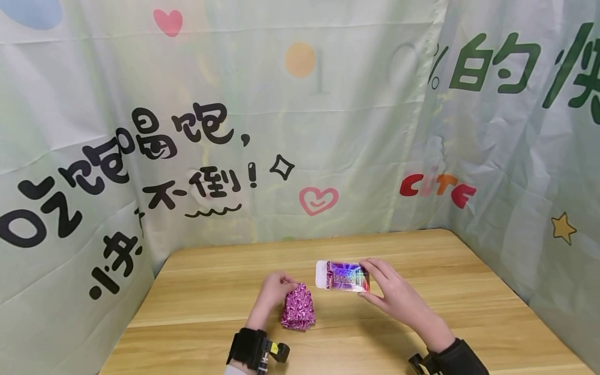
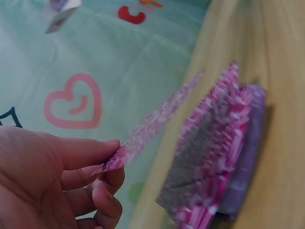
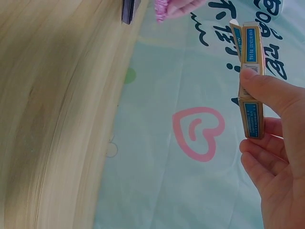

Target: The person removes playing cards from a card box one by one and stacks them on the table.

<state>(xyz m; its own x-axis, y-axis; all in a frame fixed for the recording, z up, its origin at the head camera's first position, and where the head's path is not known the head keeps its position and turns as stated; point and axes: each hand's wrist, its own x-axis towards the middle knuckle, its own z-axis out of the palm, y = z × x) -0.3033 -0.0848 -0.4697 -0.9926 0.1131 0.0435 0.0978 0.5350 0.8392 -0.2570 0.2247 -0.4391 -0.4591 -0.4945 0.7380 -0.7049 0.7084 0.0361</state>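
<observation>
My left hand (image 1: 277,288) pinches a thin pink patterned card (image 2: 147,124) between thumb and fingers, its sheet held at a slant. Just beside it on the table is a loose pile of pink patterned cards (image 1: 298,310); the left wrist view shows a greyish face and a purple block against it, both blurred. To the right, my right hand (image 1: 396,294) grips a small card box (image 1: 347,276) by its right end, thumb on one edge and fingers on the other. The box has a shiny purple front, and its white end flap (image 1: 321,274) stands open toward the left. Its contents are hidden.
The light wooden table (image 1: 211,291) runs back to a pale printed curtain (image 1: 262,67), which closes off the rear and both sides. Black bands with small cameras (image 1: 255,349) are strapped round both wrists.
</observation>
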